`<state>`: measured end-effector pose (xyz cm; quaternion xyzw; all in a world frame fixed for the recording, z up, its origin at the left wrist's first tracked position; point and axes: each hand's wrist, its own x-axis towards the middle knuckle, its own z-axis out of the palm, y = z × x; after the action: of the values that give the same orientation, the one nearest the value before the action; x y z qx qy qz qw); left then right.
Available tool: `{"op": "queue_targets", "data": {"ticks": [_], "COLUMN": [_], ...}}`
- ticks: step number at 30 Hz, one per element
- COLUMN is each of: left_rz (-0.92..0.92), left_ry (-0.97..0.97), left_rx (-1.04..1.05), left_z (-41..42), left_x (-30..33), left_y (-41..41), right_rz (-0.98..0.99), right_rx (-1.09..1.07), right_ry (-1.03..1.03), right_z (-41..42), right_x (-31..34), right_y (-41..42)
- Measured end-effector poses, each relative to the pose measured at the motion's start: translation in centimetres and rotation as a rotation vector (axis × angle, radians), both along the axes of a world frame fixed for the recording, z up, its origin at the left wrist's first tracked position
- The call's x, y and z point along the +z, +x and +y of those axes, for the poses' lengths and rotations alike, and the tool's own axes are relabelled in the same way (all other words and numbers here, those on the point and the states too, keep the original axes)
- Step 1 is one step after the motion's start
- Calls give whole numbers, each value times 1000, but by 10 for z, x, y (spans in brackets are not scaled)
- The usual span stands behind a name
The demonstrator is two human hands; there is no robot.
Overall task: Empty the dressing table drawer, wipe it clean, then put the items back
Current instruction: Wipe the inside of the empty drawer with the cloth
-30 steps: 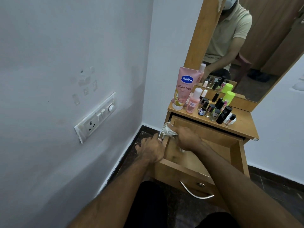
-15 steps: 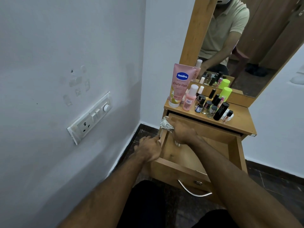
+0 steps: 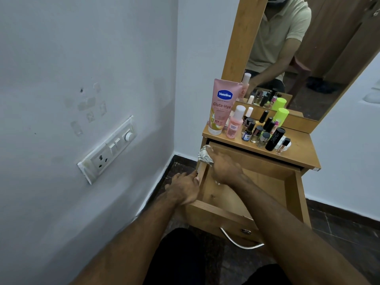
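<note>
Fingers of the right hand [image 3: 225, 169] curl over a crumpled white cloth [image 3: 204, 154] with grey streaks, pressing it onto the top edge of the left wall of the drawer [image 3: 265, 175], close to the back corner. Only the bunched end of the cloth shows past the knuckles. The left hand [image 3: 185, 187] grips the same wall nearer the front, thumb on the rim and fingers wrapped down the outer face.

Pulled well out of the dressing table [image 3: 302, 155], the drawer is a plain box of light, matte wood with a smooth bare floor and square-cut walls. A curved metal handle [image 3: 240, 241] bows out from its front panel beside a small round lock.

On the tabletop stand a soft pink lotion tube [image 3: 223, 105] on its cap, a clear pink bottle [image 3: 234, 125] with a white cap just beside it, a cluster of small glass nail polish bottles [image 3: 257, 133], a black cylinder [image 3: 274, 139] and a lime green can [image 3: 280, 118]. Behind them rises a wood-framed mirror [image 3: 242, 38]. A white switch plate [image 3: 107, 149] sits on the grey wall to the left.
</note>
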<state>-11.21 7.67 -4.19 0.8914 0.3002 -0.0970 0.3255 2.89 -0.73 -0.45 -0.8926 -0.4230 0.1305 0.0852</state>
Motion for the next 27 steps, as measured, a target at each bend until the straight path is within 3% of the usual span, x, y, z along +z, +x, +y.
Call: {"op": "queue_targets", "data": {"ticks": [6,11,15,23,27], "left_rz": [34,113,24,-26,-116], "left_ry": [8,105,157,159,138], "left_rx": [-7,-58,-15,-31,30], "left_z": [-1,2,2,-4,-10], "left_x": [3,15,29,34,23], "left_y": [0,5,20,43,46], "right_rz": [116,204,321,51,-34], "right_rx": [-81,16,12,-47,-115], "right_ry": [24,84,152,-66,-70], "right_z": [13,-4,-4,19,25], "right_x": [18,10,13,14,8], "right_y": [4,-3,7,19,21]}}
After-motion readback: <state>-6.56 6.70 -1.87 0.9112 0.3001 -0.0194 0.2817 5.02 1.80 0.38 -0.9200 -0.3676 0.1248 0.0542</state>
